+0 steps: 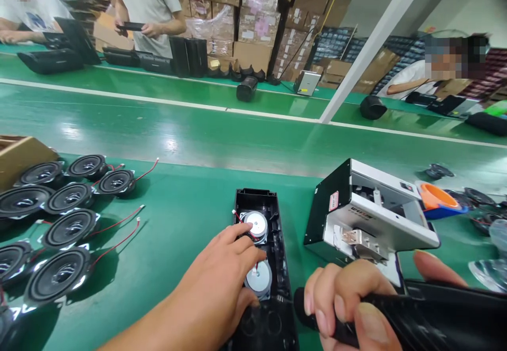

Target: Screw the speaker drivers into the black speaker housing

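The left hand (222, 277) lies palm down with fingers spread on the black speaker housing (261, 266), fingertips touching the upper of two silver-backed speaker units (256, 225) seated inside; nothing is clasped. The housing stands open, long side running away from the person, its near end cut off by the frame's lower edge. The right hand (348, 301) is curled tight around the black power tool (415, 316), thumb raised, just right of the housing. Behind it sits a tilted grey and black machine (368, 216), close to the housing's right wall. Open green bench (190, 203) stretches left to a cluster of loose speaker cones (67, 203) with red wires, well apart
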Action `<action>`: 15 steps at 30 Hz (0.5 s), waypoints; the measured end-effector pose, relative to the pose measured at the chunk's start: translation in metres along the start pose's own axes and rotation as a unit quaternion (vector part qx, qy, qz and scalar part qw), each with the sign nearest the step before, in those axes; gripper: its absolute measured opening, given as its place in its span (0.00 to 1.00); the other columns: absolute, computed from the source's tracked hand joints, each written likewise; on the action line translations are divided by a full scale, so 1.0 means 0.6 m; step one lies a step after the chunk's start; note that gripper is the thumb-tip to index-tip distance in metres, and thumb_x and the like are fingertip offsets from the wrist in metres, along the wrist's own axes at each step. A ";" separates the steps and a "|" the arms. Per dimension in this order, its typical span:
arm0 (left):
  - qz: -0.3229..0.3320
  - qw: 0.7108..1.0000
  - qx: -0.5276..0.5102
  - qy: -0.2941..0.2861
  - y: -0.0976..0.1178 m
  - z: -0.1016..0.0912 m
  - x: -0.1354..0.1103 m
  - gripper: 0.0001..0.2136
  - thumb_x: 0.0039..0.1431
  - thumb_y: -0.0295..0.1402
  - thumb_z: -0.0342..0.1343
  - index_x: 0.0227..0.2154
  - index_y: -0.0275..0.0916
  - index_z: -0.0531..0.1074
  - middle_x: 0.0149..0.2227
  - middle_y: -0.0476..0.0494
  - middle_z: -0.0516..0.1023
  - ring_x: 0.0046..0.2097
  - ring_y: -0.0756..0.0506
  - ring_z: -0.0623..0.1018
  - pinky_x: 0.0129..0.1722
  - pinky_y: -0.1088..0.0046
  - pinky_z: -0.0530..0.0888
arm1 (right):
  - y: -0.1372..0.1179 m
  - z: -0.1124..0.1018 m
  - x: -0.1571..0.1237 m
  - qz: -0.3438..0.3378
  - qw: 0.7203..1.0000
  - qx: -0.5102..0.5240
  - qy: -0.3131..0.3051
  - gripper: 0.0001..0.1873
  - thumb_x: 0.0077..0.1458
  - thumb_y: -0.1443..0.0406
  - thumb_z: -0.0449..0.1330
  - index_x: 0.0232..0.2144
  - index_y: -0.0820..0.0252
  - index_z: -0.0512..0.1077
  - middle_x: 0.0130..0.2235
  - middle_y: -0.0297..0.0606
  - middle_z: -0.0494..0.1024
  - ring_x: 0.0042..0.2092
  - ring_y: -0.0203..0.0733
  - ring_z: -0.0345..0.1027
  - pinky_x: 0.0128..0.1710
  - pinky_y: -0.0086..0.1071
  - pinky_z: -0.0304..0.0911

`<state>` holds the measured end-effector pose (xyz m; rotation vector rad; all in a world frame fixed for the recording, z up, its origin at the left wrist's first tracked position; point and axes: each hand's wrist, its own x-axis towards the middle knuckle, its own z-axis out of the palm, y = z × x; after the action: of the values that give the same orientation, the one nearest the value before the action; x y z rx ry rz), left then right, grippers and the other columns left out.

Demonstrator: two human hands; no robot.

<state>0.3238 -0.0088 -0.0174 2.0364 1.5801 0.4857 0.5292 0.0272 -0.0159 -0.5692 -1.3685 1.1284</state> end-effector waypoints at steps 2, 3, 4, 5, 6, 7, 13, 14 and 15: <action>0.003 1.000 0.002 0.002 0.001 -0.001 0.000 0.28 0.50 0.16 0.68 0.54 0.44 0.76 0.56 0.47 0.80 0.73 0.35 0.63 0.76 0.47 0.64 | 0.008 0.001 -0.005 0.000 1.000 0.002 0.012 0.18 0.75 0.57 0.60 0.30 0.56 0.68 0.23 0.28 0.65 0.20 0.36 0.62 0.22 0.32 0.66; 0.001 1.000 0.003 0.002 0.003 -0.002 0.001 0.28 0.51 0.16 0.68 0.54 0.44 0.76 0.56 0.47 0.80 0.73 0.36 0.63 0.76 0.48 0.64 | 0.010 0.003 -0.006 -0.001 1.000 0.005 0.019 0.17 0.75 0.58 0.60 0.31 0.56 0.68 0.23 0.27 0.65 0.20 0.36 0.62 0.22 0.32 0.66; -0.002 1.000 0.004 0.002 0.004 -0.004 0.002 0.28 0.51 0.16 0.69 0.53 0.44 0.76 0.56 0.48 0.80 0.73 0.36 0.63 0.76 0.48 0.64 | 0.010 0.006 -0.006 -0.004 1.000 0.011 0.027 0.15 0.74 0.58 0.61 0.33 0.55 0.69 0.24 0.27 0.66 0.20 0.35 0.61 0.22 0.32 0.65; -0.005 1.000 0.003 0.000 0.006 -0.005 0.002 0.28 0.51 0.15 0.69 0.53 0.44 0.76 0.55 0.48 0.80 0.73 0.36 0.63 0.76 0.49 0.63 | 0.009 0.011 -0.005 -0.004 0.999 0.018 0.032 0.11 0.74 0.58 0.61 0.37 0.54 0.70 0.25 0.26 0.66 0.20 0.35 0.61 0.22 0.32 0.65; -0.008 1.000 0.002 -0.001 0.008 -0.007 0.003 0.28 0.51 0.15 0.69 0.53 0.44 0.76 0.55 0.48 0.80 0.73 0.36 0.63 0.76 0.49 0.63 | 0.006 0.016 -0.005 -0.003 0.999 0.026 0.041 0.06 0.74 0.59 0.62 0.42 0.53 0.71 0.26 0.26 0.67 0.20 0.36 0.62 0.22 0.32 0.66; -0.011 1.000 0.002 -0.002 0.010 -0.008 0.004 0.28 0.51 0.15 0.70 0.53 0.44 0.76 0.55 0.48 0.80 0.73 0.36 0.62 0.76 0.50 0.63 | 0.003 0.023 -0.005 -0.003 0.998 0.033 0.052 0.05 0.74 0.60 0.63 0.49 0.49 0.70 0.26 0.25 0.68 0.21 0.36 0.62 0.23 0.33 0.66; -0.015 1.000 0.011 -0.008 0.010 -0.003 0.005 0.27 0.50 0.17 0.71 0.52 0.43 0.77 0.54 0.47 0.80 0.73 0.37 0.63 0.77 0.50 0.61 | -0.006 0.038 -0.004 -0.021 0.995 0.037 0.092 0.30 0.73 0.62 0.63 0.68 0.32 0.57 0.28 0.23 0.68 0.21 0.38 0.59 0.22 0.35 0.63; -0.014 1.000 0.012 -0.008 0.008 -0.001 0.005 0.27 0.50 0.17 0.71 0.52 0.43 0.77 0.54 0.47 0.80 0.73 0.36 0.63 0.77 0.50 0.61 | -0.004 0.032 -0.004 -0.018 0.995 0.038 0.087 0.27 0.73 0.61 0.63 0.66 0.34 0.60 0.28 0.24 0.68 0.21 0.38 0.59 0.22 0.35 0.64; -0.013 1.000 0.011 -0.008 0.007 0.000 0.006 0.26 0.50 0.17 0.71 0.52 0.43 0.77 0.55 0.47 0.80 0.73 0.36 0.62 0.77 0.49 0.61 | -0.003 0.025 -0.003 -0.015 0.996 0.037 0.078 0.20 0.73 0.61 0.63 0.62 0.38 0.65 0.27 0.24 0.68 0.20 0.38 0.60 0.21 0.35 0.64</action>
<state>0.3278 -0.0063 -0.0150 2.0282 1.6090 0.4432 0.5158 0.0206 -0.0126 -0.5701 -1.1919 1.0835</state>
